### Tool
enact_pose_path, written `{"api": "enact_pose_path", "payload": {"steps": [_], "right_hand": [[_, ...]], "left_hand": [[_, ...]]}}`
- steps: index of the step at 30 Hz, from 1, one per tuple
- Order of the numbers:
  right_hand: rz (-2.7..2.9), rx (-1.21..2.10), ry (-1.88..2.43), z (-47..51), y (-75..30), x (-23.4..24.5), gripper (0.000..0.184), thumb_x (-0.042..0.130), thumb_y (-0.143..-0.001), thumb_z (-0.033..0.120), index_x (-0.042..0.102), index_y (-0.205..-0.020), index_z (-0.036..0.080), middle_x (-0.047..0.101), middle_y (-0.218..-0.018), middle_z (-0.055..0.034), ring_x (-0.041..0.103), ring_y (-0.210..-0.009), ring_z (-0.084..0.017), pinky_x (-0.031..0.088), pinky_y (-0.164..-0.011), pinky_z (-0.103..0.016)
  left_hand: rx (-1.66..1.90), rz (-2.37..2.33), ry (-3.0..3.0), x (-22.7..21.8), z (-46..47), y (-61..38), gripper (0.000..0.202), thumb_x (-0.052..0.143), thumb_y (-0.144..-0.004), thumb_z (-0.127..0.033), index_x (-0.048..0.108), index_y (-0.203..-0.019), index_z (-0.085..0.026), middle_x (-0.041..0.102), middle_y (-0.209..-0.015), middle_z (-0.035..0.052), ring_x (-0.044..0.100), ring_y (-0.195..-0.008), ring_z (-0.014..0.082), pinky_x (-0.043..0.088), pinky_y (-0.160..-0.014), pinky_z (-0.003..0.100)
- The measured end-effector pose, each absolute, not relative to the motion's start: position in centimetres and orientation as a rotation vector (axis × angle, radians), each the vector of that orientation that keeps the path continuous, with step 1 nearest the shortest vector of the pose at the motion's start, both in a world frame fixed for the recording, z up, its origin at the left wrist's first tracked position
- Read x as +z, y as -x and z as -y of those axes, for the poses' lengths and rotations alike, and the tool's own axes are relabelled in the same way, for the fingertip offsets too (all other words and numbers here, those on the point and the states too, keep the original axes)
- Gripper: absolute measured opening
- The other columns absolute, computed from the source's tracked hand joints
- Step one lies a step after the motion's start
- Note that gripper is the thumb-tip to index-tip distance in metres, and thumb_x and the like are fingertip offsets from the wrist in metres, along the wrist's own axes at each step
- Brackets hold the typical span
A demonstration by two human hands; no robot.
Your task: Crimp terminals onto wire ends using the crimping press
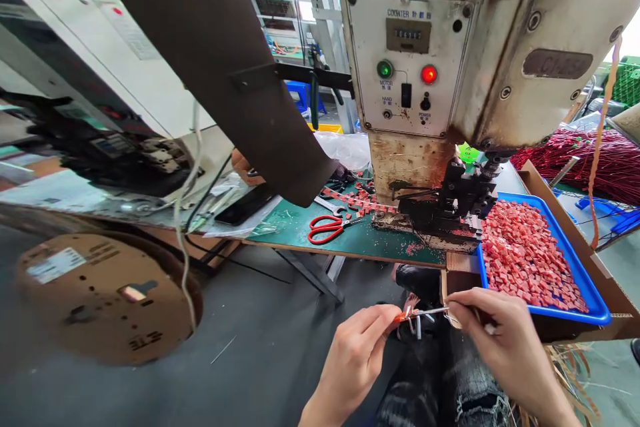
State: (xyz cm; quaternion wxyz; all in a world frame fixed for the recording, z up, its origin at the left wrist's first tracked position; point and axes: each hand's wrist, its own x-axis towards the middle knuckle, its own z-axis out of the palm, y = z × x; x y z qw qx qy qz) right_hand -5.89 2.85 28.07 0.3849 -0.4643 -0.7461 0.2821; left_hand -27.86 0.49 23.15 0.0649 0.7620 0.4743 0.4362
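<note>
My left hand (356, 345) is pinched on a small red piece with thin wire ends (406, 315), held over my lap. My right hand (495, 333) is closed on a thin metal tool (431, 311) whose tip meets that piece. Both hands hover below the front edge of the green bench (300, 230). A blue tray (590, 287) heaped with several small red parts (525, 253) sits just above my right hand. Behind it stands the worn cream press machine (425, 60) with a counter, a green lamp and a red lamp.
Red-handled scissors (327, 227) lie on the green mat beside a strip of red parts (357, 203). A dark brown panel (215, 60) slants across the upper left. A cardboard reel (100, 293) lies on the floor at left. Bundles of red wires (595, 160) are at the right.
</note>
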Motion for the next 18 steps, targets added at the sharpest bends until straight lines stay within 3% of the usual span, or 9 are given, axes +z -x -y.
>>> {"api": "enact_pose_path", "payload": {"steps": [3,6,8,10,12,14,16,18], "right_hand": [[1.818,0.672,1.076,-2.7,9.5,24.5,0.03,0.049,-0.106,0.03,0.076,-0.104,0.019,0.078,-0.086,-0.0073,0.073,-0.073,-0.019,0.057,-0.066,-0.027],[1.737,0.579,1.123,-2.1,12.1,21.2,0.039,0.044,-0.107,0.035,0.062,-0.139,0.02,0.074,-0.11,-0.0133,0.071,-0.097,-0.025,0.06,-0.084,-0.039],[1.748,0.575,1.144,-1.9,13.2,19.8,0.053,0.044,-0.107,0.041,0.042,-0.158,0.025,0.062,-0.139,-0.0167,0.058,-0.129,-0.032,0.052,-0.105,-0.052],[1.82,0.69,1.092,-2.1,14.1,19.0,0.064,0.042,-0.107,0.047,0.022,-0.166,0.03,0.04,-0.164,-0.0137,0.032,-0.153,-0.035,0.038,-0.119,-0.061],[1.895,0.885,1.007,-2.5,14.9,18.7,0.071,0.042,-0.106,0.051,0.009,-0.167,0.034,0.023,-0.173,-0.0084,0.014,-0.161,-0.033,0.03,-0.124,-0.061],[1.928,1.052,0.948,-3.1,15.4,18.8,0.074,0.043,-0.106,0.052,0.005,-0.167,0.036,0.014,-0.176,-0.0054,0.008,-0.161,-0.031,0.026,-0.127,-0.059],[1.927,1.135,0.903,-3.4,15.5,19.0,0.074,0.044,-0.105,0.052,0.007,-0.167,0.036,0.011,-0.176,-0.0053,0.01,-0.161,-0.03,0.024,-0.127,-0.057],[1.885,1.145,0.912,-3.4,15.0,19.3,0.071,0.045,-0.106,0.051,0.013,-0.167,0.034,0.019,-0.174,-0.0075,0.02,-0.159,-0.029,0.028,-0.126,-0.055]], "left_hand": [[1.32,-1.471,-2.225,22.9,-0.2,27.7,0.026,0.047,-0.098,-0.01,0.07,-0.103,-0.023,0.08,-0.088,0.0,0.077,-0.076,0.0126,0.061,-0.072,0.018],[1.307,-1.539,-2.137,22.6,0.0,28.2,0.026,0.047,-0.097,-0.01,0.07,-0.102,-0.023,0.08,-0.087,-0.0001,0.077,-0.075,0.0123,0.061,-0.07,0.017],[1.282,-1.571,-2.115,22.5,0.0,28.7,0.026,0.048,-0.097,-0.011,0.07,-0.101,-0.022,0.079,-0.087,0.0007,0.077,-0.074,0.0126,0.061,-0.069,0.017],[1.248,-1.601,-2.124,22.3,-0.1,29.4,0.026,0.047,-0.098,-0.013,0.071,-0.101,-0.022,0.079,-0.088,0.0021,0.077,-0.074,0.0134,0.062,-0.068,0.018],[1.198,-1.641,-2.134,22.0,-0.2,30.3,0.028,0.046,-0.097,-0.014,0.072,-0.102,-0.022,0.079,-0.09,0.0032,0.077,-0.075,0.0143,0.062,-0.068,0.02],[1.126,-1.654,-2.135,21.5,-0.6,31.7,0.03,0.045,-0.095,-0.014,0.073,-0.104,-0.023,0.08,-0.094,0.0038,0.078,-0.078,0.0149,0.063,-0.071,0.021],[1.037,-1.69,-2.134,21.2,-1.5,33.9,0.035,0.043,-0.093,-0.012,0.073,-0.106,-0.024,0.08,-0.097,0.0034,0.078,-0.083,0.0153,0.063,-0.075,0.023],[0.943,-1.856,-2.132,21.3,-3.3,36.5,0.04,0.04,-0.09,-0.01,0.073,-0.105,-0.025,0.08,-0.099,0.0032,0.077,-0.088,0.0171,0.061,-0.079,0.026]]}}
